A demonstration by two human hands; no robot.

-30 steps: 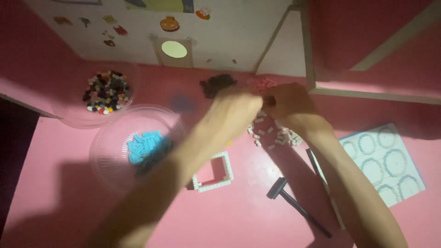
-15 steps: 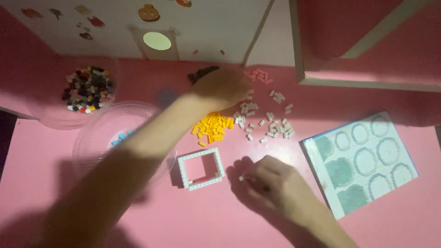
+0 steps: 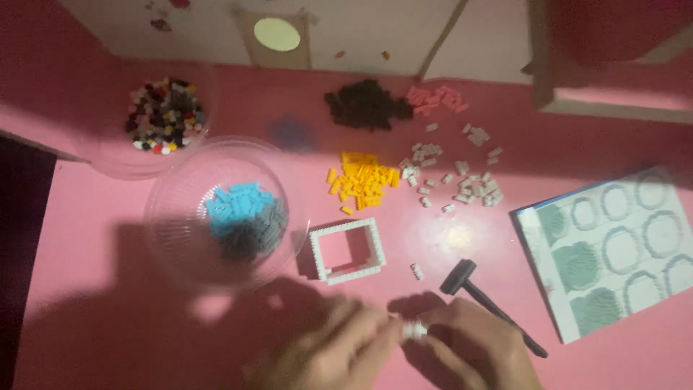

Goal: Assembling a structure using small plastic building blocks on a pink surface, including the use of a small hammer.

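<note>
A pink desk (image 3: 86,238) fills the frame. At centre left sits a clear bowl (image 3: 167,238) of blue and grey bricks; a white square brick frame (image 3: 347,250) lies at centre. At the bottom edge the left hand (image 3: 328,354) and right hand (image 3: 473,350) meet, each grip pinching a small white brick piece (image 3: 414,330). A black hammer (image 3: 485,300) lies just right.

A pink tabletop (image 3: 86,238) fills nearly the whole view, lit unevenly: a bright patch sits near the middle while deep shadow spreads over the lower left. Along the far edge stands a pale board (image 3: 361,36) bearing a round cream disc (image 3: 276,33). At the left edge a dark gap (image 3: 18,238) shows beside the table.
</note>
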